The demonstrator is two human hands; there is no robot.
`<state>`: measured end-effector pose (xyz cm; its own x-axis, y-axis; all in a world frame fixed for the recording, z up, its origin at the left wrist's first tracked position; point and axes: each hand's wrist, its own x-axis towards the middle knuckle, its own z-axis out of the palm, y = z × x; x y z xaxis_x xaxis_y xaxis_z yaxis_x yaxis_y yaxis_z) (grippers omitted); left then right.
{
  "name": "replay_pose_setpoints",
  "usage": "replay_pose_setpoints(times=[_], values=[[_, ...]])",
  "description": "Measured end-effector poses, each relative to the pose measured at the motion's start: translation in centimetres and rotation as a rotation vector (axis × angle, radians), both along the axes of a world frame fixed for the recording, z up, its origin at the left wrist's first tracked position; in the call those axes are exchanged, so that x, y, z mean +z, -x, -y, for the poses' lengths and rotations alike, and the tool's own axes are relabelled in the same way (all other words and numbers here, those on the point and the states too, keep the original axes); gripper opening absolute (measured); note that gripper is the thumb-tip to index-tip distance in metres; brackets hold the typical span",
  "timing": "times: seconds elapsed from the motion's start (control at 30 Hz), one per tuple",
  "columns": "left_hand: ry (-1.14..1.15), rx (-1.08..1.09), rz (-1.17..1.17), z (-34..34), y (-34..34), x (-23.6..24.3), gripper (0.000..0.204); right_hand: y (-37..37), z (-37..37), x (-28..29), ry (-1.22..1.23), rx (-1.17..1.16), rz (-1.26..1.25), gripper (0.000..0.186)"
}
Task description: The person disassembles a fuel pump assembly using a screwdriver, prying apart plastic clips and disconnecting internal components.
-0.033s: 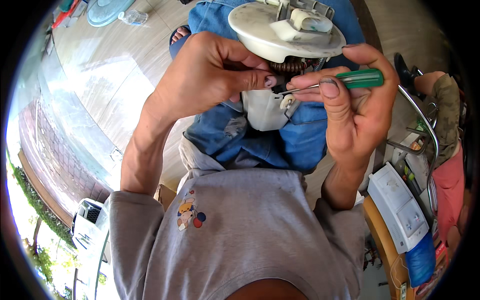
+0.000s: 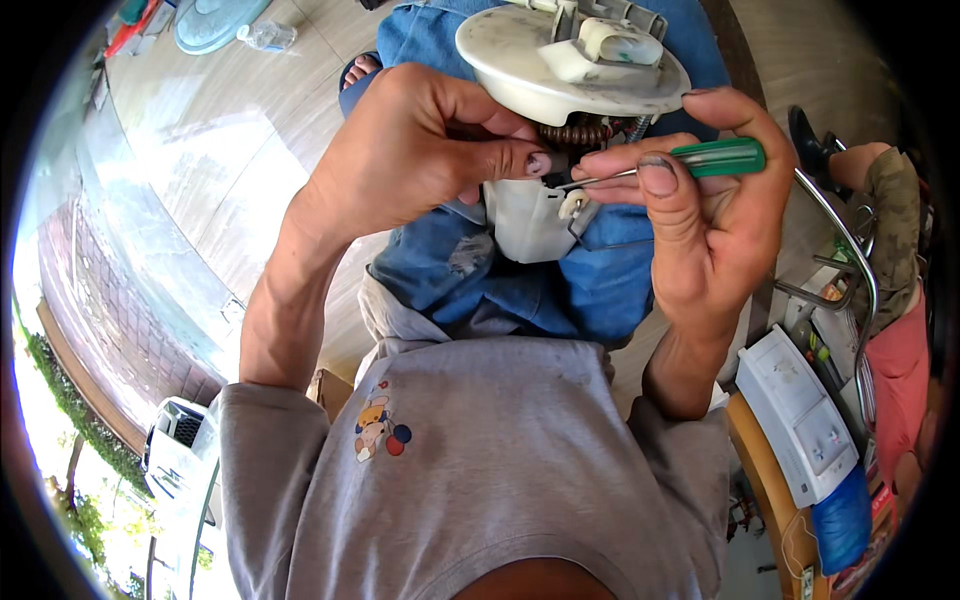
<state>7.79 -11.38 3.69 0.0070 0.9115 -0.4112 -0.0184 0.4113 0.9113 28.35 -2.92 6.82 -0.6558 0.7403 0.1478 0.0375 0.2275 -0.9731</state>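
A fuel pump assembly [image 2: 530, 235] rests on my lap, with a round off-white flange [image 2: 510, 65] above, a coiled spring [image 2: 580, 134] beneath it and a whitish plastic housing nearest me. My left hand [image 2: 425, 150] is closed under the flange's left side, thumb and fingers pinching a small dark part [image 2: 556, 170]. In my right hand [image 2: 710, 215] is a thin screwdriver [image 2: 725, 157] with a green handle, held level between thumb and fingers. Its metal shaft points left and its tip meets the dark part near my left thumb. My fingers partly hide the contact.
A clear plastic bottle [image 2: 268, 36] lies on the tiled floor beside a pale blue round lid [image 2: 215, 22]. At right are a curved metal tube [image 2: 855, 250], a white plastic box [image 2: 797, 410] on a wooden surface, and another person's leg [image 2: 893, 230].
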Motion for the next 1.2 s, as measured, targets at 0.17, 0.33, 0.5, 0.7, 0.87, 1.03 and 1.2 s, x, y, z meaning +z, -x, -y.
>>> replay_pose_setpoints(times=[0.17,0.33,0.5,0.7,0.87,1.03,1.2], values=[[0.015,-0.005,-0.078,0.0,-0.4,0.5,0.022,0.0,-0.1,0.2,0.058,-0.025,0.022,0.044],[-0.099,0.031,-0.033,0.4,-0.4,0.0,0.018,-0.1,-0.4,0.5,0.024,0.030,0.031,0.044],[-0.133,0.089,0.024,0.6,-1.0,-0.5,0.018,0.9,-0.3,1.7,0.140,-0.041,0.152,0.047],[-0.162,0.087,0.089,0.9,-1.1,-1.1,0.019,1.0,-0.1,1.0,0.223,0.002,-0.096,0.045],[-0.197,0.127,0.022,1.4,-1.7,-1.8,0.019,1.7,0.2,1.7,0.094,-0.048,0.122,0.043],[-0.256,0.167,0.001,1.3,-2.0,-2.6,0.016,3.3,0.6,1.9,-0.045,-0.211,0.285,0.041],[-0.287,0.173,-0.048,1.4,-2.4,-2.8,0.015,2.7,0.1,1.4,0.111,-0.093,0.045,0.042]])
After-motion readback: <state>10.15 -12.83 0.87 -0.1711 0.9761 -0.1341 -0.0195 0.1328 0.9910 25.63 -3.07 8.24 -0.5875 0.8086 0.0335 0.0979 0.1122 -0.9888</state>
